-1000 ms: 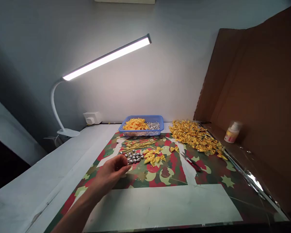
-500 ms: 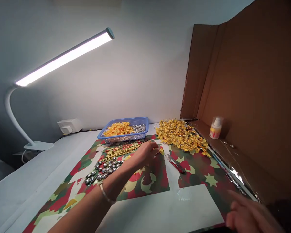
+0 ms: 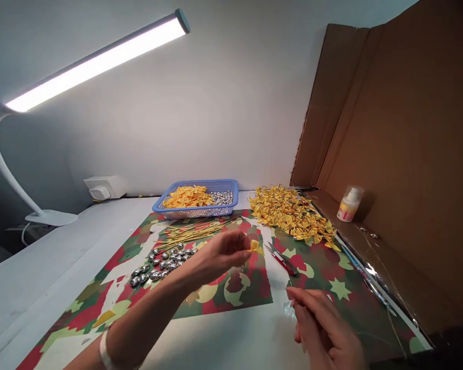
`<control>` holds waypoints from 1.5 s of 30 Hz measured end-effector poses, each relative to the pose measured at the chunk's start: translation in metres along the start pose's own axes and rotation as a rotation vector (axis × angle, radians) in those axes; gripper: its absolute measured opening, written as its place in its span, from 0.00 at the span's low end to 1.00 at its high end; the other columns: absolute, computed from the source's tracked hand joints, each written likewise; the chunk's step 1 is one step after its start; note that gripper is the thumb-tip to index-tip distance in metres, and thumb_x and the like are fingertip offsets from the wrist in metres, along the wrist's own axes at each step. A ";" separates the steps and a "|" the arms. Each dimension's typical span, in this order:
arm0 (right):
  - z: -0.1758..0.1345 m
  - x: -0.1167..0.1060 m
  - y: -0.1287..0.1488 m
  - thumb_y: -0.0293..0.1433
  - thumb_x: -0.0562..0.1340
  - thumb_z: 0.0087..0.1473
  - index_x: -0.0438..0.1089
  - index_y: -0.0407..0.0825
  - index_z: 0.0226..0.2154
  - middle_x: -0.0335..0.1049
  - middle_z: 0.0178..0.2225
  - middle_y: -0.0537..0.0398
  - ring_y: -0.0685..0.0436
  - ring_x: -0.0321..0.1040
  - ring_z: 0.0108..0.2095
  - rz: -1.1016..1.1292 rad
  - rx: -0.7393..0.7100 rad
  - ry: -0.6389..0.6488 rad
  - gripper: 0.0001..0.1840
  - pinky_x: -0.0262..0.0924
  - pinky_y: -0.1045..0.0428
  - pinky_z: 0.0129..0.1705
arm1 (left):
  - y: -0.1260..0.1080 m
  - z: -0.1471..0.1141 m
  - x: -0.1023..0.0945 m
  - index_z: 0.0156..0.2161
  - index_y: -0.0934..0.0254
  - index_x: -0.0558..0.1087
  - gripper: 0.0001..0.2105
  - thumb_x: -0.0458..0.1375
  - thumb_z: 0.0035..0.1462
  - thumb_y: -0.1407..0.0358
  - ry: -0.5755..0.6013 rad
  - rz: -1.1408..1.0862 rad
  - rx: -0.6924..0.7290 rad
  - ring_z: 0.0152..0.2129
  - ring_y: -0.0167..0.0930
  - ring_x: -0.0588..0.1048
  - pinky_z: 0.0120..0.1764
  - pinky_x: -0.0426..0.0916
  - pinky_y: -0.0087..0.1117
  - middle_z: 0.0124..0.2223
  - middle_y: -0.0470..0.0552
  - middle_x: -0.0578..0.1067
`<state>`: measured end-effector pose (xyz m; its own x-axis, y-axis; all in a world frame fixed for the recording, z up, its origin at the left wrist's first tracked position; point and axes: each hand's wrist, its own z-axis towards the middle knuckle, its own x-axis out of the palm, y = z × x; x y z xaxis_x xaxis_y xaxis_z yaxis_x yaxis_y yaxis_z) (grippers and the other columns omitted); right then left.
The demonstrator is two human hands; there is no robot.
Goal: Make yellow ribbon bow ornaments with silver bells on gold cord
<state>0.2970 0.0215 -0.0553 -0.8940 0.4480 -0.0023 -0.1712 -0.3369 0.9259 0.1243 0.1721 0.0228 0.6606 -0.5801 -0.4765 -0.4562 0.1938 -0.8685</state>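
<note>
- Fingers of the left hand [image 3: 220,252] are closed in a light pinch on one small yellow bow [image 3: 254,245], which shows past the tips, above the patterned sheet. Taking the bow as the clock's centre, the right hand [image 3: 326,329] is at five o'clock, well apart, its fingers curled inward; whether they hold anything cannot be told.
- Largest is the patterned sheet [image 3: 260,282], red, green and cream, spread beneath the work.
- At two o'clock lies a heap of yellow bows [image 3: 287,210] with thin looped stems, likely to tangle if pulled from.
- At ten o'clock, a blue basket [image 3: 195,212] holds orange-yellow pieces [image 3: 189,197] and shiny silver pieces [image 3: 223,198].
- Between nine and ten, thin yellow stems [image 3: 195,234] lie loosely bunched; they look bendable, perhaps springy.
- Near nine o'clock, loose silver beads [image 3: 173,259] look hard, smooth and slippery, apt to roll.
- At four o'clock, just beside the bow, lie red-handled snips [image 3: 284,261], pointed end away from the right hand.
- Smallest is the pinched bow itself. It looks like ribbon: very light, soft, easily creased. Its gathered middle should give the firmest hold; squeezing the loops would probably flatten them.
</note>
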 end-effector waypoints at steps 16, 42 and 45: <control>-0.019 0.083 0.040 0.56 0.61 0.56 0.63 0.47 0.23 0.46 0.19 0.64 0.55 0.41 0.21 0.171 0.584 0.548 0.30 0.35 0.54 0.23 | 0.047 -0.143 0.023 0.48 0.53 0.77 0.16 0.70 0.54 0.65 -0.031 -0.955 -0.011 0.37 0.30 0.73 0.42 0.67 0.31 0.39 0.45 0.76; -0.043 0.090 0.030 0.46 0.69 0.54 0.77 0.52 0.41 0.72 0.28 0.58 0.54 0.63 0.20 0.245 0.601 0.305 0.17 0.56 0.57 0.25 | 0.063 -0.172 0.030 0.32 0.60 0.84 0.05 0.73 0.48 0.64 -0.397 -1.093 -0.285 0.29 0.27 0.76 0.34 0.70 0.24 0.31 0.46 0.83; -0.046 0.090 0.029 0.43 0.67 0.57 0.74 0.56 0.44 0.74 0.28 0.60 0.53 0.67 0.23 0.250 0.514 0.312 0.14 0.59 0.58 0.26 | 0.059 -0.169 0.034 0.31 0.60 0.82 0.06 0.74 0.46 0.68 -0.409 -1.167 -0.303 0.27 0.26 0.75 0.32 0.68 0.22 0.28 0.45 0.82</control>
<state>0.1925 0.0134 -0.0459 -0.9727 0.1197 0.1987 0.2084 0.0738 0.9753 0.0192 0.0295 -0.0215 0.8704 0.0120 0.4922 0.4358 -0.4840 -0.7588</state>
